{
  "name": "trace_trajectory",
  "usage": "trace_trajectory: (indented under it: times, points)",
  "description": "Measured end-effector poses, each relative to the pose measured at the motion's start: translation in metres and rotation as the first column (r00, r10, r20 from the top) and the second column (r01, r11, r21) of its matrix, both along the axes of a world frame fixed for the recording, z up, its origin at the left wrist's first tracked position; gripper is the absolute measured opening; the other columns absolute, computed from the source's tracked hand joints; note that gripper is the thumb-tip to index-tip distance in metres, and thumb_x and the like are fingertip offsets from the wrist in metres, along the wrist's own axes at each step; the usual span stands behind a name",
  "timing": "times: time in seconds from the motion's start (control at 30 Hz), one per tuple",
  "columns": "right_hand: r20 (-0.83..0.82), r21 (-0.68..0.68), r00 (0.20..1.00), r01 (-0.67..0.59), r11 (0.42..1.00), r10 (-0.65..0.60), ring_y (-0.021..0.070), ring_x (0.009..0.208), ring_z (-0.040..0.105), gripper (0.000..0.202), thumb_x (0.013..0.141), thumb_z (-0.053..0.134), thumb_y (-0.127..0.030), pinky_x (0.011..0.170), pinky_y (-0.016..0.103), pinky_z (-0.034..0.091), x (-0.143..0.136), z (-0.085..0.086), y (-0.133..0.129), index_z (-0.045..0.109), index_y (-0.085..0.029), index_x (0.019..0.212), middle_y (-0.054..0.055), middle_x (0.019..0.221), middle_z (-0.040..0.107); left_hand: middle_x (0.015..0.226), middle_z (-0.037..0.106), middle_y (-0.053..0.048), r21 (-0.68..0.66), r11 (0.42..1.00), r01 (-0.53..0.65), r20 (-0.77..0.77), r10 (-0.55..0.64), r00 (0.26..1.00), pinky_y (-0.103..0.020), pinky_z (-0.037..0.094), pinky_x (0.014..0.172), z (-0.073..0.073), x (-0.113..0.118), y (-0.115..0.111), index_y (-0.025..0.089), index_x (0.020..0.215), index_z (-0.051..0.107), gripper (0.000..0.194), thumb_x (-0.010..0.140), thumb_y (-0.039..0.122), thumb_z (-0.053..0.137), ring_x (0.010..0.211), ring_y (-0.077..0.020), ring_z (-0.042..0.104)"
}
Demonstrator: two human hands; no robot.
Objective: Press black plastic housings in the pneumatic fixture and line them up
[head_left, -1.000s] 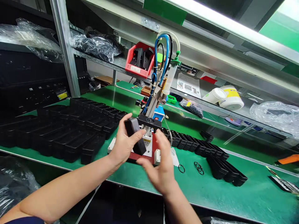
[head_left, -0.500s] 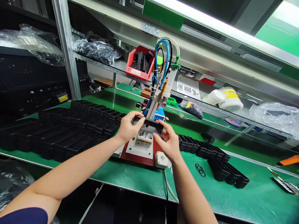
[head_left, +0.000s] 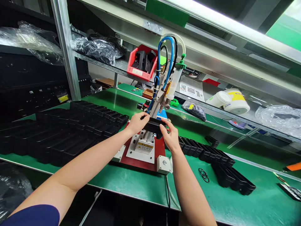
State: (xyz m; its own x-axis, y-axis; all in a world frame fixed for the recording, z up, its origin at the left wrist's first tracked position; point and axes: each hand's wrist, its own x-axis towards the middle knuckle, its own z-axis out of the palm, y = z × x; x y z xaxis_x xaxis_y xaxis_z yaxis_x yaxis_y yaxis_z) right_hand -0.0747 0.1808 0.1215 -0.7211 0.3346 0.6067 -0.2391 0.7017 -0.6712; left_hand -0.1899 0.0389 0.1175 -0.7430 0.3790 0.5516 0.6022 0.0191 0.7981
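Between both hands is a black plastic housing [head_left: 152, 126], long and box-shaped, with its side wall facing me. My left hand [head_left: 138, 121] grips its left end, and my right hand [head_left: 170, 133] pinches the right end between thumb and fingers. The housing is held over the metal fixture [head_left: 145, 138] of a small bench press [head_left: 162, 97] with blue and black air hoses. Whether it touches the fixture I cannot tell. The press stands on a red base [head_left: 161, 147] with a white button box [head_left: 164, 164] at its right front corner.
Rows of black housings [head_left: 54, 135] cover the left bench. More housings [head_left: 199, 149] line up at the right, near several black rings [head_left: 203, 175]. A red bin [head_left: 142, 64] of black parts and white tubs [head_left: 235, 101] sit on the shelf.
Both hands have tipped the housing, so its hollow inside no longer faces me and its outer wall shows instead. The camera view has shifted slightly.
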Motion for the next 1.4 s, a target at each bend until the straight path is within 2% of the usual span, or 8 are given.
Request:
trace_trajectory:
  times: [0.17, 0.4, 0.53, 0.77, 1.1, 1.23, 1.4]
  points:
    - [-0.129, 0.105, 0.981, 0.16, 0.981, -0.146, 0.0213, 0.09, 0.061, 0.037, 0.092, 0.043, -0.045, 0.082, 0.035, 0.046, -0.015, -0.003, -0.01, 0.066, -0.017, 0.099, 0.008, 0.097, 0.068, 0.083, 0.07, -0.003, -0.004, 0.999, -0.032, -0.031, 0.031, 0.999, -0.026, 0.045, 0.074, 0.001, 0.003, 0.0, 0.017, 0.083, 0.069, 0.027, 0.084, 0.03, 0.045, 0.079, -0.018, 0.062]
    - [-0.208, 0.021, 0.968, 0.15, 0.988, -0.143, 0.0214, 0.095, 0.062, 0.038, 0.094, 0.035, -0.038, 0.084, 0.035, 0.047, -0.024, -0.02, -0.01, 0.066, -0.017, 0.102, 0.009, 0.1, 0.067, 0.088, 0.072, -0.003, 0.017, 1.0, -0.025, -0.115, 0.026, 0.993, -0.026, 0.047, 0.079, 0.002, 0.002, -0.001, 0.018, 0.087, 0.071, 0.029, 0.084, 0.026, 0.043, 0.082, -0.0176, 0.065]
    - [-0.225, 0.035, 0.962, 0.166, 0.986, -0.154, 0.022, 0.092, 0.063, 0.04, 0.094, 0.032, -0.036, 0.083, 0.036, 0.048, -0.027, -0.021, -0.009, 0.066, -0.017, 0.099, 0.009, 0.097, 0.068, 0.086, 0.072, -0.002, 0.019, 0.999, -0.031, -0.113, 0.032, 0.993, -0.025, 0.047, 0.079, 0.0, 0.002, 0.0, 0.018, 0.086, 0.071, 0.03, 0.084, 0.025, 0.041, 0.083, -0.0172, 0.065]
    - [-0.217, 0.044, 0.958, 0.2, 0.979, -0.186, 0.0229, 0.083, 0.064, 0.041, 0.093, 0.032, -0.037, 0.074, 0.035, 0.048, -0.032, -0.018, -0.008, 0.067, -0.015, 0.095, 0.009, 0.09, 0.068, 0.077, 0.07, -0.001, -0.015, 0.997, -0.072, -0.06, 0.071, 0.996, -0.025, 0.045, 0.069, -0.002, -0.002, 0.003, 0.019, 0.084, 0.072, 0.029, 0.084, 0.024, 0.043, 0.072, -0.0157, 0.062]
    - [-0.29, -0.007, 0.939, 0.192, 0.981, -0.186, 0.019, 0.082, 0.061, 0.039, 0.093, 0.032, -0.032, 0.074, 0.03, 0.044, -0.036, -0.028, -0.007, 0.067, -0.015, 0.095, 0.006, 0.091, 0.067, 0.089, 0.072, -0.001, -0.131, 0.978, -0.165, -0.106, 0.152, 0.983, -0.028, 0.046, 0.076, 0.005, 0.003, 0.0, 0.024, 0.091, 0.07, 0.028, 0.085, 0.029, 0.044, 0.082, -0.0197, 0.065]
    - [-0.277, -0.021, 0.941, 0.195, 0.98, -0.194, 0.018, 0.079, 0.06, 0.039, 0.093, 0.032, -0.032, 0.071, 0.03, 0.043, -0.037, -0.027, -0.008, 0.067, -0.015, 0.096, 0.005, 0.088, 0.067, 0.09, 0.071, -0.003, -0.056, 0.989, -0.136, -0.137, 0.128, 0.982, -0.028, 0.046, 0.077, 0.001, 0.003, 0.0, 0.021, 0.09, 0.069, 0.029, 0.084, 0.028, 0.041, 0.083, -0.0195, 0.065]
    - [-0.288, -0.019, 0.942, 0.173, 0.985, -0.171, 0.0186, 0.085, 0.061, 0.038, 0.094, 0.032, -0.033, 0.075, 0.03, 0.044, -0.037, -0.026, -0.009, 0.066, -0.016, 0.095, 0.005, 0.092, 0.067, 0.09, 0.071, -0.005, 0.046, 0.993, -0.108, -0.131, 0.113, 0.985, -0.028, 0.046, 0.08, -0.007, 0.001, 0.002, 0.018, 0.089, 0.069, 0.031, 0.083, 0.027, 0.04, 0.085, -0.0198, 0.065]
